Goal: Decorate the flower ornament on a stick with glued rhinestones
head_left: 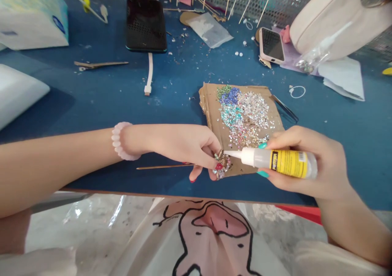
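My left hand (pixel 191 145) is closed on a small ornament covered in sparkling rhinestones (pixel 223 166), pinched between thumb and fingers. In my right hand (pixel 324 161) is a glue bottle (pixel 288 163) with a yellow label, held on its side. Its thin white nozzle points left and meets the upper edge of the ornament, or nearly so; I cannot tell if they touch. Behind both hands lies a piece of cardboard (pixel 214 125) strewn with loose rhinestones (pixel 254 106) in green, blue, turquoise, pink and clear. A thin wooden stick (pixel 165 167) runs out leftward from under my left hand.
Black tweezers (pixel 285 107) rest by the cardboard's right edge. Farther back are a black device (pixel 146 25) with a white cable (pixel 149 75), a hair clip (pixel 101 65), a plastic bag (pixel 210 29) and a phone (pixel 272 45). A pale bag (pixel 333 18) stands at back right.
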### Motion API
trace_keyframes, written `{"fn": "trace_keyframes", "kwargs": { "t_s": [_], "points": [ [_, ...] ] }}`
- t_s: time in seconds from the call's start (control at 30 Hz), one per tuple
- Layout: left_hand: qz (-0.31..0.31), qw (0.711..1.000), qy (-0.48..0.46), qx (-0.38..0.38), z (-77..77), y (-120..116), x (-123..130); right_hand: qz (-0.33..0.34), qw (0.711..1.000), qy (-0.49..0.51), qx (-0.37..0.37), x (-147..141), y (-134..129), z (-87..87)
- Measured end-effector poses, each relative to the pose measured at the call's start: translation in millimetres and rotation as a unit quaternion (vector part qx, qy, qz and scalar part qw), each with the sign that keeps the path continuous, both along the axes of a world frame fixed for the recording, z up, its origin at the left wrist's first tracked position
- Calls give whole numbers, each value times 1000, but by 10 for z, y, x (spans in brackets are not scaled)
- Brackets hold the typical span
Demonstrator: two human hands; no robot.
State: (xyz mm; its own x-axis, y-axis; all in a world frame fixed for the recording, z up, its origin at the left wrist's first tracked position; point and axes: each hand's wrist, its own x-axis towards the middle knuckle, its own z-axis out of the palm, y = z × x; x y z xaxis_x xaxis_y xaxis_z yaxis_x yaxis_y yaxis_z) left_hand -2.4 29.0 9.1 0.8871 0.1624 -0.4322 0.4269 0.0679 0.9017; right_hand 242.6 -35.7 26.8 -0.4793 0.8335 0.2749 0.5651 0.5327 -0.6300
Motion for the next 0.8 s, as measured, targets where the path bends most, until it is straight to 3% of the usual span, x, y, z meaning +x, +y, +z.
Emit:
{"fn": "trace_keyframes", "kwargs": {
  "t_s": [0.2,0.4,0.6,0.8],
  "points": [
    [-1,1000,-5,13,-16,-1,-19,26,999,-12,27,-16,-29,9],
    [-5,1000,-3,23,-20,-2,-27,55,998,12,0,-91,22,-25],
    [-7,999,-5,53,-16,1,-35,-17,996,58,71,-61,-11,-98],
    [-6,999,2,54,9,4,-12,-4,996,89,24,-72,-15,-151]
  ]
}}
